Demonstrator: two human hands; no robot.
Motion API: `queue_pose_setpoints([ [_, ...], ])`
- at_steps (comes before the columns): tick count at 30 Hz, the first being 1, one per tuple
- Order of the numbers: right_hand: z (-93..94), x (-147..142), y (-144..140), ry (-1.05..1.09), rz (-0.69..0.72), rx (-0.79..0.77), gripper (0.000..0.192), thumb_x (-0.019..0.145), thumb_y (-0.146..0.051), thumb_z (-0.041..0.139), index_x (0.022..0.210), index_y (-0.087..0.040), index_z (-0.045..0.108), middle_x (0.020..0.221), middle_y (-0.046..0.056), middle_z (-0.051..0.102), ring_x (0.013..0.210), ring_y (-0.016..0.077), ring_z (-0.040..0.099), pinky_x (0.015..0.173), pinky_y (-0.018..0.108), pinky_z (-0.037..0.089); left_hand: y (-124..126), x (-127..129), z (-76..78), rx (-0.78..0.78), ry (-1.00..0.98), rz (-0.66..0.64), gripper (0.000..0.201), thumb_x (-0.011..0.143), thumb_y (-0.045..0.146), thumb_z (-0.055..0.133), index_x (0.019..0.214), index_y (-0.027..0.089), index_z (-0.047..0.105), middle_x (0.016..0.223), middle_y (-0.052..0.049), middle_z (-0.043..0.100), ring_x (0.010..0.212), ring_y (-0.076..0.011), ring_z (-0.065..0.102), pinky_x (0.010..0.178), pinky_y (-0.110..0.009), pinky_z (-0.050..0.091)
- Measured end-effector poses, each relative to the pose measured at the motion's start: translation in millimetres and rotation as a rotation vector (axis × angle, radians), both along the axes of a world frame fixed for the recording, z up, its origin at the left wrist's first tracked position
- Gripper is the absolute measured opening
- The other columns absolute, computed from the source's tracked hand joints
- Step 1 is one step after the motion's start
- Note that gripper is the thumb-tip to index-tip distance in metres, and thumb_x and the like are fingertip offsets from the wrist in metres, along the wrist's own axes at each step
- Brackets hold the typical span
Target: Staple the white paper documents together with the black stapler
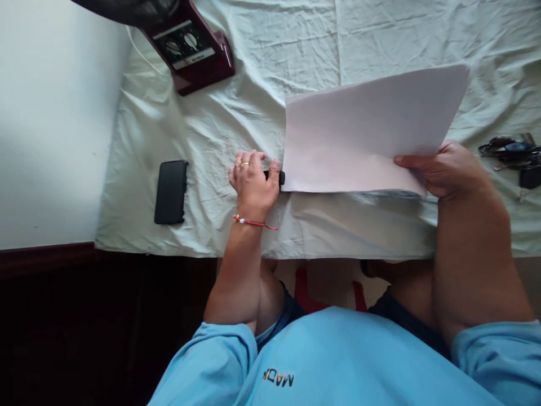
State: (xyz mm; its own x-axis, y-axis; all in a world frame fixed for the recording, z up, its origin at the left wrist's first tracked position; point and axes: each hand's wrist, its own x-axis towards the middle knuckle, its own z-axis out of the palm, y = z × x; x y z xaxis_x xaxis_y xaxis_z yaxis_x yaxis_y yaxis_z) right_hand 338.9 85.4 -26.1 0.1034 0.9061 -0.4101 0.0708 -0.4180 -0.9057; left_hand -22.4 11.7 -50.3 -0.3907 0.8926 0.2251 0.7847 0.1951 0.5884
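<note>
A stack of white paper sheets (359, 129) lies over the cloth, its right side lifted and bent upward. My right hand (452, 166) pinches the stack's lower right part, thumb on top and fingers underneath. At the lower left corner of the sheets, my left hand (256, 177) is closed over a small black stapler-like tool (282, 178). Only the tool's end and a bit of its body show; the palm and fingers hide the rest. That end touches the paper's left edge. A ring and a red string bracelet are on my left hand and wrist.
A black phone (171, 192) lies to the left on the pale green tablecloth (220, 220). A dark red appliance with knobs (198, 56) stands at the back left, near a white wall (51, 124). A bunch of keys (513, 152) lies at the right. The table's front edge is close to my body.
</note>
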Motion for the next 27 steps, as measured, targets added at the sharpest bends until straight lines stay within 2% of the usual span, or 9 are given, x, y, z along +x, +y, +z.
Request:
queue_pose_setpoints([
  [2, 1.5, -2, -1, 0.026, 0.009, 0.005, 0.056, 0.043, -0.018, 0.099, 0.095, -0.013, 0.081, 0.115, 0.011, 0.079, 0.096, 0.0210, 0.073, 0.083, 0.030, 0.065, 0, 1, -2.9, -0.092, 0.012, -0.007, 0.039, 0.103, 0.052, 0.064, 0.128, 0.025, 0.077, 0.161, -0.021, 0.064, 0.165, -0.0471, 0.038, 0.136, -0.077, 0.012],
  [5, 2.6, -5, -2, 0.045, 0.020, 0.002, 0.055, 0.042, -0.018, 0.099, 0.094, -0.013, 0.081, 0.114, 0.011, 0.079, 0.096, 0.0215, 0.073, 0.084, 0.031, 0.065, -3, 4, -0.4, -0.149, 0.041, -0.044, 0.049, 0.107, 0.052, 0.055, 0.146, 0.027, 0.071, 0.171, -0.017, 0.055, 0.171, -0.0423, 0.030, 0.138, -0.075, 0.004],
  [9, 2.8, -6, -2, 0.042, 0.019, -0.001, 0.056, 0.041, -0.018, 0.099, 0.094, -0.012, 0.081, 0.115, 0.012, 0.079, 0.096, 0.0217, 0.073, 0.086, 0.032, 0.065, -7, 8, 10.2, -0.239, 0.120, -0.123, 0.060, 0.109, 0.050, 0.047, 0.159, 0.020, 0.063, 0.174, -0.021, 0.050, 0.170, -0.0448, 0.031, 0.137, -0.077, 0.008],
  [12, 2.9, -5, -2, 0.034, 0.023, -0.003, 0.056, 0.043, -0.020, 0.100, 0.095, -0.012, 0.080, 0.114, 0.012, 0.078, 0.095, 0.0217, 0.072, 0.090, 0.036, 0.066, -8, 11, 17.3, -0.287, 0.176, -0.171, 0.062, 0.111, 0.050, 0.043, 0.160, 0.017, 0.062, 0.172, -0.024, 0.051, 0.168, -0.0470, 0.034, 0.134, -0.080, 0.011],
  [16, 1.5, -5, -1, 0.046, 0.030, 0.009, 0.058, 0.046, -0.020, 0.100, 0.099, -0.013, 0.078, 0.116, 0.013, 0.077, 0.100, 0.0236, 0.072, 0.098, 0.040, 0.065, -8, 14, 16.9, -0.288, 0.190, -0.174, 0.057, 0.111, 0.048, 0.043, 0.153, 0.017, 0.068, 0.168, -0.025, 0.056, 0.166, -0.0483, 0.037, 0.132, -0.083, 0.012],
  [21, 6.7, 0, 0, 0.005, 0.012, 0.034, 0.056, 0.042, -0.020, 0.099, 0.094, -0.013, 0.079, 0.114, 0.012, 0.077, 0.099, 0.0233, 0.071, 0.099, 0.040, 0.065, -5, 9, 1.5, -0.104, 0.088, -0.119, 0.042, 0.110, 0.054, 0.049, 0.122, 0.026, 0.079, 0.150, -0.020, 0.072, 0.155, -0.0466, 0.050, 0.132, -0.081, 0.015],
  [24, 18.1, 11, -1, -0.018, -0.012, 0.070, 0.055, 0.041, -0.020, 0.100, 0.092, -0.014, 0.082, 0.115, 0.012, 0.078, 0.097, 0.0228, 0.072, 0.099, 0.041, 0.065, -2, 3, -0.8, 0.025, -0.024, -0.087, 0.039, 0.105, 0.061, 0.059, 0.101, 0.027, 0.078, 0.123, -0.017, 0.080, 0.130, -0.0414, 0.067, 0.127, -0.070, 0.034],
  [27, 31.7, 23, -4, -0.023, -0.065, 0.105, 0.054, 0.043, -0.017, 0.102, 0.094, -0.019, 0.084, 0.119, 0.009, 0.078, 0.100, 0.0235, 0.073, 0.103, 0.043, 0.065, -2, 3, 10.7, 0.231, -0.219, -0.062, 0.043, 0.103, 0.067, 0.064, 0.093, 0.026, 0.076, 0.102, -0.012, 0.078, 0.103, -0.0292, 0.071, 0.107, -0.046, 0.055],
])
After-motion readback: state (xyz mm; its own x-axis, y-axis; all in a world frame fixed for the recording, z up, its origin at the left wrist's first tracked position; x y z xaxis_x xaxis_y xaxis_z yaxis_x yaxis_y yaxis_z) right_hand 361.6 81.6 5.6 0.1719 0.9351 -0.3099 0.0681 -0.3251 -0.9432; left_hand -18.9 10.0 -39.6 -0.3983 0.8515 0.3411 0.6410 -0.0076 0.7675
